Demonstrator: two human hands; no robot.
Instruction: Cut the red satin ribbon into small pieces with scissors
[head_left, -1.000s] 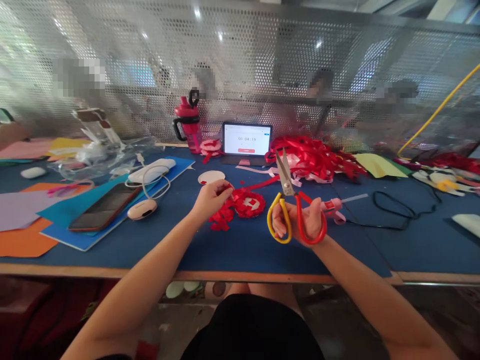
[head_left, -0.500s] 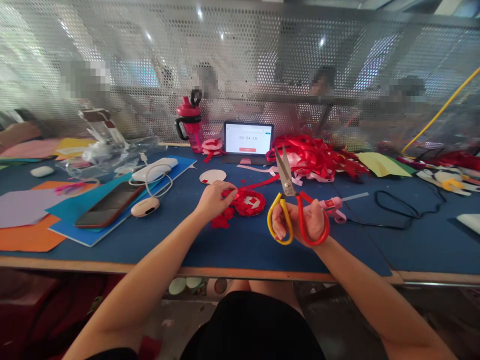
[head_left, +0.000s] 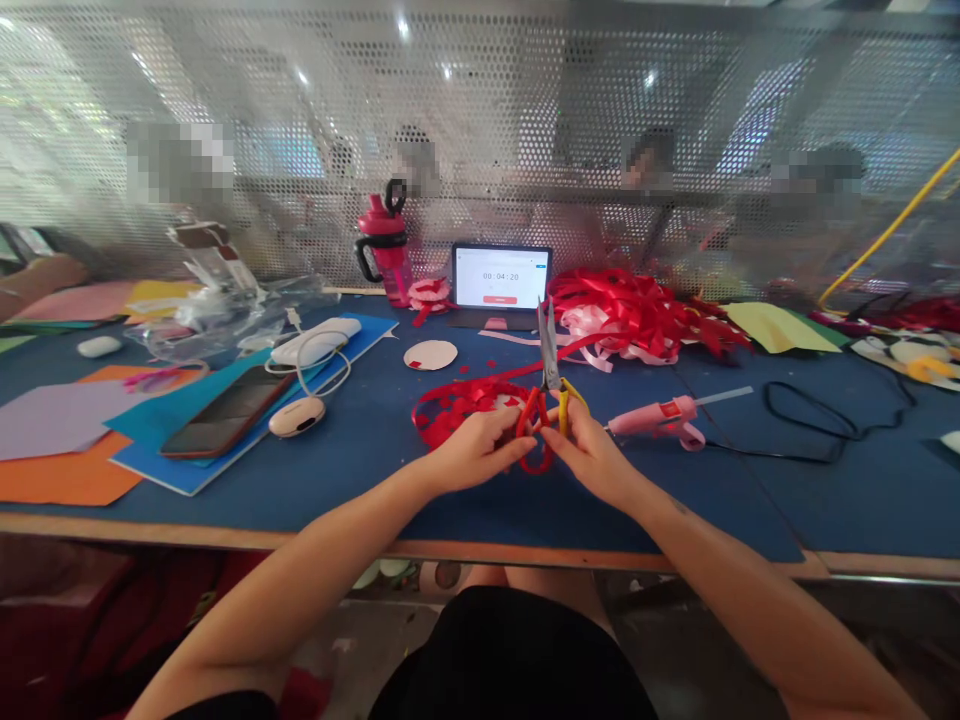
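My right hand (head_left: 592,455) grips scissors (head_left: 546,385) with one red and one yellow handle, blades shut and pointing up and away. My left hand (head_left: 476,450) is closed right beside it, pinching a red ribbon (head_left: 450,405) that loops out to the left over the blue table (head_left: 375,470). The two hands touch at the scissor handles. A red ribbon rosette with small red scraps lies just behind the hands, partly hidden.
A pink glue gun (head_left: 660,415) with a black cord lies right of my hands. A ribbon heap (head_left: 637,310), tablet (head_left: 501,275), red bottle (head_left: 384,245) and white disc (head_left: 430,354) stand behind. A phone (head_left: 225,410), white mouse (head_left: 298,416) and coloured paper (head_left: 67,440) lie left.
My right hand turned the scissors edge-on and moved left to meet my left hand. My left hand came back from the rosette, drawing a loop of red ribbon toward me.
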